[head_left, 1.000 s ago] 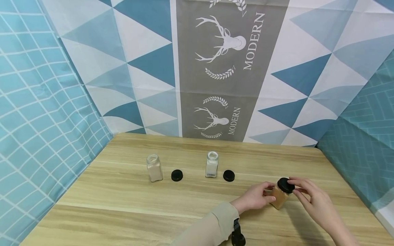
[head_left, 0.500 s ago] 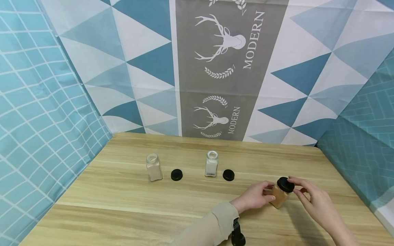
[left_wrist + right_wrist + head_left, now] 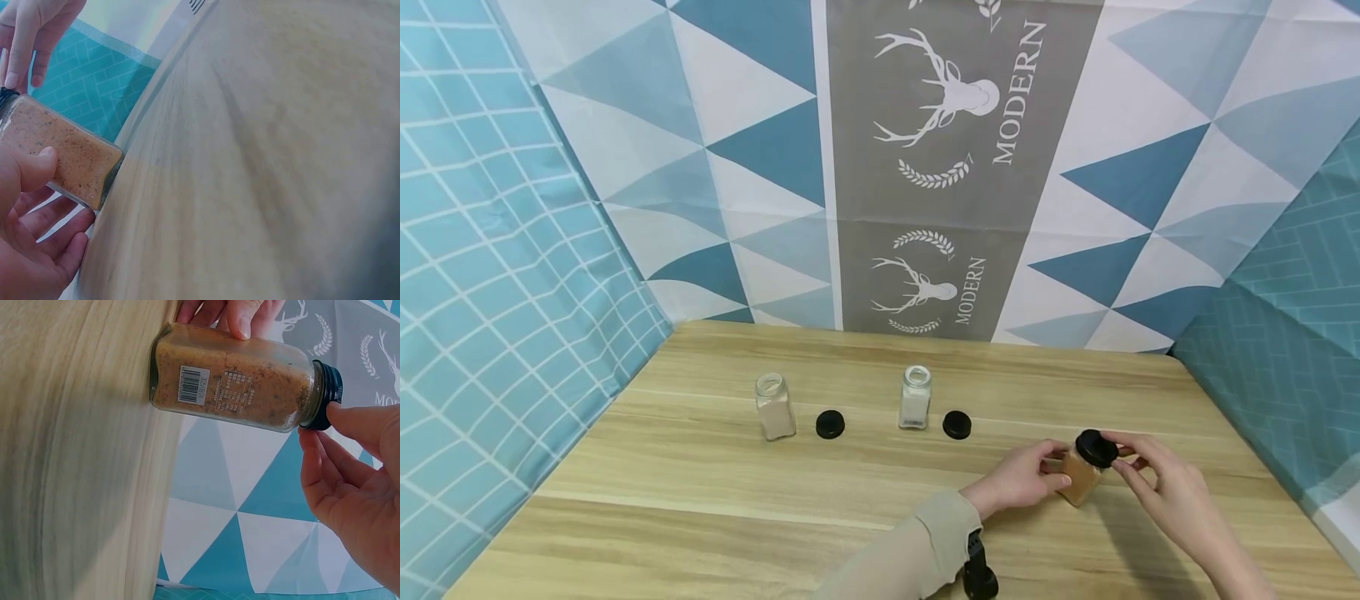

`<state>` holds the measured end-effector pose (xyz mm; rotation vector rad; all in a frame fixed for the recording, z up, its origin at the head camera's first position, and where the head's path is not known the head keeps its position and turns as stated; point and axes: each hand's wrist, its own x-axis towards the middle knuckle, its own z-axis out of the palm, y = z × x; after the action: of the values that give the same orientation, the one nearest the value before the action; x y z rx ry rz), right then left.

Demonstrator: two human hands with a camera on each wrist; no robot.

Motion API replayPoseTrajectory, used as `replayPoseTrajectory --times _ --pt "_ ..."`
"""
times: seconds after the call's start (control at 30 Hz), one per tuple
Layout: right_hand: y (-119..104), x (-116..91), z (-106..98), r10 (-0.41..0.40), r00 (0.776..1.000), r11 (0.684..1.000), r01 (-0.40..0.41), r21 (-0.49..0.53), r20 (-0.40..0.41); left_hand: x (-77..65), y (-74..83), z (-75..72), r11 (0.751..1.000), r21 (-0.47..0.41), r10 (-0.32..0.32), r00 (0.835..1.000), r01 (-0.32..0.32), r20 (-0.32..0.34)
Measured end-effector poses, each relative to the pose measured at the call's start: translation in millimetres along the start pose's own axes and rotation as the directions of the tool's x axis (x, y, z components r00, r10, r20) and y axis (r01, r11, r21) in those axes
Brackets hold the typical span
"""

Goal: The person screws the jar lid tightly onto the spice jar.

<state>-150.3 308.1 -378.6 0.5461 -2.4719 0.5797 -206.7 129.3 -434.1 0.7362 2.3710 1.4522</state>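
A square glass spice jar [image 3: 1078, 481] of orange-brown seasoning stands on the table at the right, tilted slightly. My left hand [image 3: 1018, 477] grips its body from the left, thumb in front and fingers behind. A black screw lid [image 3: 1097, 448] sits on the jar's mouth. My right hand [image 3: 1168, 487] pinches this lid at its rim between thumb and fingers. In the right wrist view, a barcode label [image 3: 193, 385] shows on the jar's side. The left wrist view shows the seasoning [image 3: 75, 153] close up beside the left thumb, with the lid mostly cut off.
Two lidless glass jars stand further back: one with beige powder [image 3: 776, 414], another with white contents [image 3: 915, 405]. A black lid [image 3: 831, 424] lies right of the first, another black lid [image 3: 957, 425] right of the second. Patterned cloth [image 3: 925, 167] hangs behind the wooden table [image 3: 700, 475].
The right fingers have shifted slightly round the lid's rim. The left hand and jar keep their place, and the other jars and lids have not moved.
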Motion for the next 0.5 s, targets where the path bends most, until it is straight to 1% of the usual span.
replayPoseTrajectory --times 0.17,0.33,0.5 --pt "0.9 0.2 -0.4 0.004 1.000 1.000 -0.004 -0.006 0.005 0.6 -0.6 0.3 1.000 0.010 0.001 1.000 -0.001 0.001" --pt "1.6 0.0 0.9 -0.012 1.000 1.000 0.012 -0.012 -0.019 0.1 -1.0 0.8 1.000 0.011 -0.005 1.000 0.005 0.003" --pt "2.5 -0.4 1.5 -0.011 0.999 1.000 0.011 -0.003 -0.035 0.2 -1.0 1.0 1.000 0.011 -0.006 1.000 0.006 0.000"
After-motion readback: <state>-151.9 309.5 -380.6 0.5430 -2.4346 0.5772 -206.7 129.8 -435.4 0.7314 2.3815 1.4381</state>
